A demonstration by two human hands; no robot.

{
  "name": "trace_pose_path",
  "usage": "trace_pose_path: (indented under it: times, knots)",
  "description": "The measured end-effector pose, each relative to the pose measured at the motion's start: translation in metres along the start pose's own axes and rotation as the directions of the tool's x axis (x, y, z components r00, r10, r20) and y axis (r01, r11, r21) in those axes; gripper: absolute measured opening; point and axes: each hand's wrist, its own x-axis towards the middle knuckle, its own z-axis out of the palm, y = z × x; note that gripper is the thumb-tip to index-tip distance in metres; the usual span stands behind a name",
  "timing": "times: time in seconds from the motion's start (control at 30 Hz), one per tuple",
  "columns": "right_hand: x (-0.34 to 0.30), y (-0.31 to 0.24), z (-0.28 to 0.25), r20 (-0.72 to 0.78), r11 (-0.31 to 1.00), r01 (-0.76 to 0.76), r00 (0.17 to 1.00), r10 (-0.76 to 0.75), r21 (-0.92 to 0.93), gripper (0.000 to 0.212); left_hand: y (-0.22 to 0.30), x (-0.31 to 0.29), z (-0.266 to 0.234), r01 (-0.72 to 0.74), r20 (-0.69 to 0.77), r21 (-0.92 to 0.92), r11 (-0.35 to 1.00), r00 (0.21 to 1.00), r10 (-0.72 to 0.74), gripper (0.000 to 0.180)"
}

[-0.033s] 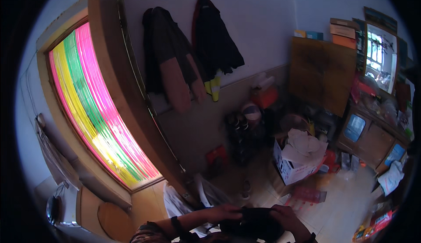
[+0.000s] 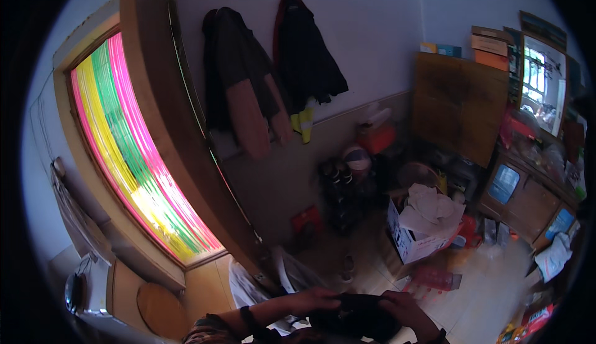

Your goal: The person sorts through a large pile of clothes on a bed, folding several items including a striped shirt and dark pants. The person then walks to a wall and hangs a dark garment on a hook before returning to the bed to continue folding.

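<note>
At the lower edge a black, soft-looking item is stretched between my two hands; its exact kind is too dark to make out. My left hand, with a dark band on the wrist, is closed on its left edge. On the opposite edge, my right hand grips it with bent fingers. Part of the item drops out of the picture below. White plastic bags are just beyond my left forearm.
A wooden door stands open beside a doorway with a coloured strip curtain. Jackets hang on the wall. Ahead right are a carton, shoes, a red plastic package on the floor and a wooden cabinet.
The view has shifted very slightly. Both hands keep their hold on the black item, and its top edge looks a little flatter.
</note>
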Motion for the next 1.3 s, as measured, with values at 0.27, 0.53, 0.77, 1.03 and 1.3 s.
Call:
trace_pose_path:
  times: [0.27, 0.53, 0.77, 1.03, 1.3]
  knots:
    - [0.086, 0.061, -0.112, 0.45, 0.985, 0.108, 0.892, -0.037, -0.133, 0.045, 0.025, 0.074, 0.004, -0.075, -0.329, 0.235, 0.969, 0.932, 0.152, 0.037]
    - [0.155, 0.064, -0.154, 0.546, 0.956, 0.286, 0.812, -0.208, -0.061, 0.041, 0.04, 0.092, 0.029, 0.105, -0.51, 0.066, 0.992, 0.858, -0.057, 0.042]
    - [0.187, 0.042, -0.139, 0.642, 0.951, 0.284, 0.753, -0.144, -0.119, 0.043, 0.065, 0.071, 0.015, 0.16, -0.521, 0.21, 0.965, 0.853, -0.029, 0.037]
    - [0.185, 0.046, -0.137, 0.631, 0.948, 0.316, 0.744, -0.22, -0.042, 0.036, 0.049, 0.062, -0.017, 0.003, -0.483, 0.271, 0.963, 0.866, 0.133, 0.028]
    - [0.226, 0.053, -0.135, 0.81, 0.961, 0.273, 0.573, -0.125, -0.044, 0.044, 0.045, 0.066, -0.041, -0.04, -0.439, 0.137, 0.99, 0.893, 0.097, 0.021]
